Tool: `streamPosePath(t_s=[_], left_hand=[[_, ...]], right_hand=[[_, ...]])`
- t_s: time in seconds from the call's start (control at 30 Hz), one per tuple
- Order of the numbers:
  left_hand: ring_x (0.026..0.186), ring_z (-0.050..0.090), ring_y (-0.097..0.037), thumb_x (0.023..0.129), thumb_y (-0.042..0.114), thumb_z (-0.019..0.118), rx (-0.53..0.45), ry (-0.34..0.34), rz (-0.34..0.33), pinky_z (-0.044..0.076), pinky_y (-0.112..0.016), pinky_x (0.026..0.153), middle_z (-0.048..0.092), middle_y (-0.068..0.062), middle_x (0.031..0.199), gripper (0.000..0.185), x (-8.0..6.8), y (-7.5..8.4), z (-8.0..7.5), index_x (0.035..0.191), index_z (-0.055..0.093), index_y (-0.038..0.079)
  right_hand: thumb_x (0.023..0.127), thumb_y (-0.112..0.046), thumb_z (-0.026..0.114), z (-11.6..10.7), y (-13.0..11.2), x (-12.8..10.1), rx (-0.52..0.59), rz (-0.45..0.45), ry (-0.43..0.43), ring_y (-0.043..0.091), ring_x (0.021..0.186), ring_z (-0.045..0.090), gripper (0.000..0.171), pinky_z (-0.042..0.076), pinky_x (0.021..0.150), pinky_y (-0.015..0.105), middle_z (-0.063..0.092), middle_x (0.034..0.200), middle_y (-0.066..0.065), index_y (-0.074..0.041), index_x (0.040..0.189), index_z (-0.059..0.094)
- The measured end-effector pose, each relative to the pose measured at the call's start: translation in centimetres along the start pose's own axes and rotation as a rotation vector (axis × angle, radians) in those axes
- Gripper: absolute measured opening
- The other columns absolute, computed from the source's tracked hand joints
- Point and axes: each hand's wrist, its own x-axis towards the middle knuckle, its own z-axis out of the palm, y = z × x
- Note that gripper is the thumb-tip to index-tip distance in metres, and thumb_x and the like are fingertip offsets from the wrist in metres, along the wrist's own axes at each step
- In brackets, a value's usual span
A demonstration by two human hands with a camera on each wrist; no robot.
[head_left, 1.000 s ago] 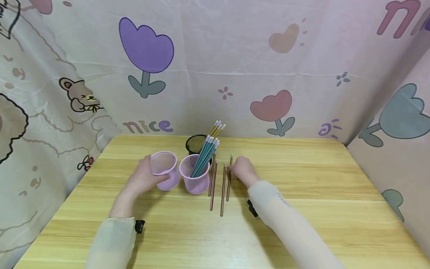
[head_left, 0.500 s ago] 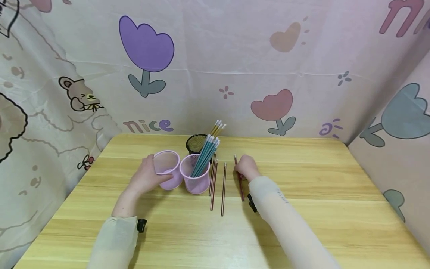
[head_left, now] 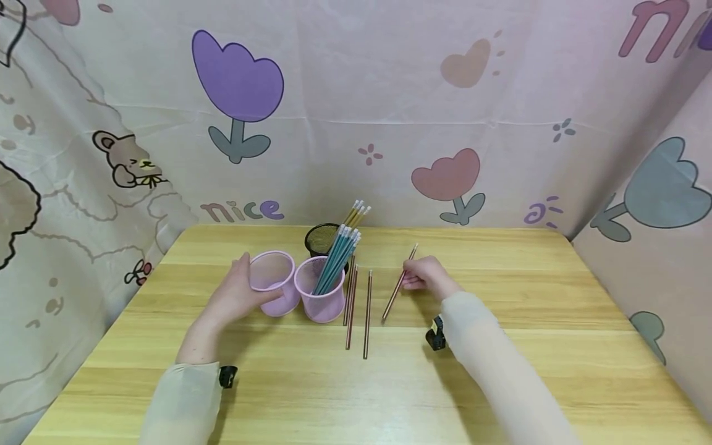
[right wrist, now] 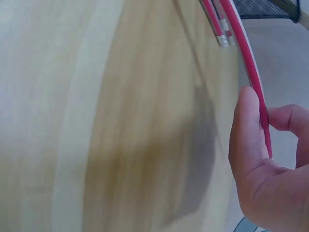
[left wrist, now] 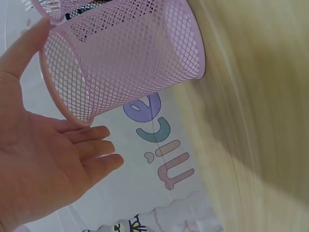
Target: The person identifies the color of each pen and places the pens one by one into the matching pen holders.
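Note:
My left hand holds an upright pink mesh pen cup by its rim, the thumb at the near side and the fingers at the far left. In the left wrist view no pencils show inside this cup. My right hand pinches a dark red pencil between thumb and fingers, its white eraser end up and its lower end slanting toward the left. A second pink mesh cup stands close beside the first, with several teal pencils leaning in it.
Three red pencils lie on the wooden table between the cups and my right hand, the nearest pencil set apart from the others. Behind the pink cups stands a black mesh cup with several gold pencils. A printed cloth hangs behind.
My right hand has moved right, taking a red pencil out of the row and tilting it with the eraser end away to the right. My left hand keeps its place at the cup.

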Motion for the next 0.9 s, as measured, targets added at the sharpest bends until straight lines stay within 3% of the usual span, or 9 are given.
streamPosePath(t_s=[0.1,0.27,0.33,0.5,0.77,0.9], left_hand=[[0.134,0.018,-0.055,0.076,0.045,0.073,-0.011,-0.001,0.008,0.022,-0.067,0.107,0.014,-0.04,0.147,0.115,0.1,0.0,-0.1,0.144,0.002,-0.013],[0.13,0.029,-0.054,0.076,0.047,0.072,-0.005,-0.016,0.002,0.029,-0.065,0.104,0.02,-0.04,0.145,0.11,0.2,0.1,-0.1,0.144,0.009,-0.013],[0.131,0.028,-0.054,0.077,0.047,0.071,-0.002,-0.024,-0.002,0.028,-0.065,0.105,0.02,-0.04,0.145,0.109,0.3,0.1,-0.1,0.144,0.01,-0.013],[0.131,0.028,-0.053,0.078,0.048,0.07,0.004,-0.047,-0.014,0.028,-0.064,0.106,0.02,-0.039,0.146,0.108,0.3,0.5,-0.4,0.144,0.011,-0.013],[0.129,0.032,-0.052,0.078,0.047,0.07,-0.004,-0.064,-0.025,0.03,-0.063,0.105,0.024,-0.038,0.144,0.106,0.3,0.7,-0.8,0.144,0.012,-0.013],[0.126,0.036,-0.052,0.078,0.046,0.07,-0.016,-0.068,-0.02,0.033,-0.063,0.103,0.028,-0.038,0.142,0.105,0.2,0.8,-0.9,0.143,0.013,-0.014]], right_hand=[[0.088,-0.003,0.045,-0.8,-0.2,-0.3,0.075,-0.016,0.004,0.01,0.049,0.062,0.013,0.057,0.056,0.021,0.06,0.056,0.003,0.006,0.088,0.055],[0.089,-0.002,0.043,-1.9,-0.8,-0.8,0.181,-0.025,0.019,0.01,0.052,0.063,0.029,0.057,0.059,0.019,0.06,0.059,0.002,0.012,0.114,0.048],[0.089,-0.001,0.043,-2.4,-1.1,-1.1,0.23,-0.021,0.013,0.01,0.053,0.063,0.025,0.057,0.06,0.019,0.061,0.059,0.003,0.01,0.111,0.049],[0.089,0.0,0.039,-3.5,-2.1,-2.2,0.34,-0.017,0.006,0.012,0.054,0.065,0.01,0.058,0.062,0.021,0.061,0.06,0.005,0.0,0.086,0.049],[0.092,-0.002,0.037,-4.0,-3.7,-3.1,0.504,-0.045,0.066,0.015,0.06,0.066,0.008,0.058,0.071,0.022,0.058,0.067,0.006,-0.001,0.09,0.045],[0.093,-0.003,0.036,-3.6,-4.9,-3.4,0.586,-0.11,0.09,0.014,0.061,0.064,0.007,0.058,0.07,0.021,0.057,0.068,0.006,-0.002,0.091,0.042]])
